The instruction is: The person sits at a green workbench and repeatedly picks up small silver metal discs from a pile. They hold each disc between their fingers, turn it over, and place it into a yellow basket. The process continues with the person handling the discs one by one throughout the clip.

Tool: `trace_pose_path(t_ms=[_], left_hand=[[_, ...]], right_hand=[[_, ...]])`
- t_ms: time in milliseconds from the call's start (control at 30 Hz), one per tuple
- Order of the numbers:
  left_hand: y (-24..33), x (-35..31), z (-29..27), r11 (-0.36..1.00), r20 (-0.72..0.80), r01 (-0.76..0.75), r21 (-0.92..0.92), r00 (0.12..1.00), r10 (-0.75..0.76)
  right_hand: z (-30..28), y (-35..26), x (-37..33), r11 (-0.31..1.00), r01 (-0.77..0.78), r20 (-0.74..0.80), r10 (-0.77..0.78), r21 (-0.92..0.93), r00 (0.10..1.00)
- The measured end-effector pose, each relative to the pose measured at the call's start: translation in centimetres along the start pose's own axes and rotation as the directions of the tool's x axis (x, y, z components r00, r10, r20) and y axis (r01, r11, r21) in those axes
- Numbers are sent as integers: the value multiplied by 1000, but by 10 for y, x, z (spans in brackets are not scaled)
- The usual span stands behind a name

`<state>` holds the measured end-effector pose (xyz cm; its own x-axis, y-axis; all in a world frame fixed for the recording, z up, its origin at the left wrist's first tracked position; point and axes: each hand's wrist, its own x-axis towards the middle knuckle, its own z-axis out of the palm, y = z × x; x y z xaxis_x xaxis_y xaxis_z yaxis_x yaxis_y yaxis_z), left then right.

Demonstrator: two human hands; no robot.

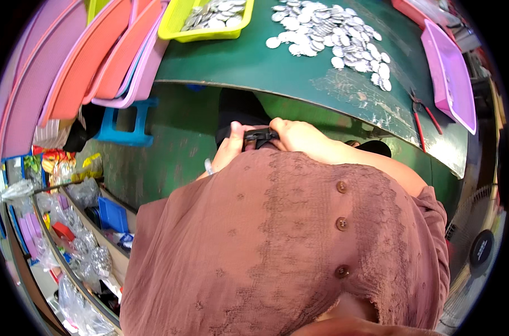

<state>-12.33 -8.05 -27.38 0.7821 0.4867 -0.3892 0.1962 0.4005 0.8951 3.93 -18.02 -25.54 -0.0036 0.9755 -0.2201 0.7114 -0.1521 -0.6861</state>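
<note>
Fingers first: the left hand (230, 147) and right hand (294, 135) are closed on opposite ends of a small black buckle-like piece (260, 135) at the frame's centre, perhaps to steady it from both sides. Beyond, silver scalloped metal discs (332, 33) spread loose across the green tabletop (209, 64), upper centre, likely for easy picking; red-handled pliers (416, 103) lie at right.

One head-worn fisheye, close above the brown blouse (288, 241), looking down, facing the near edge of the green worktable (221, 64)
</note>
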Motion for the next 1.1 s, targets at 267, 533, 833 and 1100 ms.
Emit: trace_pose_path(t_ms=[267,533,833,1100], left_hand=[[6,-3,0,953,-46,273,-133,959,-281],[4,-28,-72,807,-323,346,479,924,-205],[-14,10,-136,506,-352,227,832,921,166],[128,76,31,747,586,-386,542,811,-6]], right_hand=[[-16,9,-14,931,210,86,-245,299,966],[-54,71,-95,889,106,-56,-90,446,994],[-2,68,-260,668,-591,191,575,452,795],[0,54,-252,695,-643,357,540,321,762]])
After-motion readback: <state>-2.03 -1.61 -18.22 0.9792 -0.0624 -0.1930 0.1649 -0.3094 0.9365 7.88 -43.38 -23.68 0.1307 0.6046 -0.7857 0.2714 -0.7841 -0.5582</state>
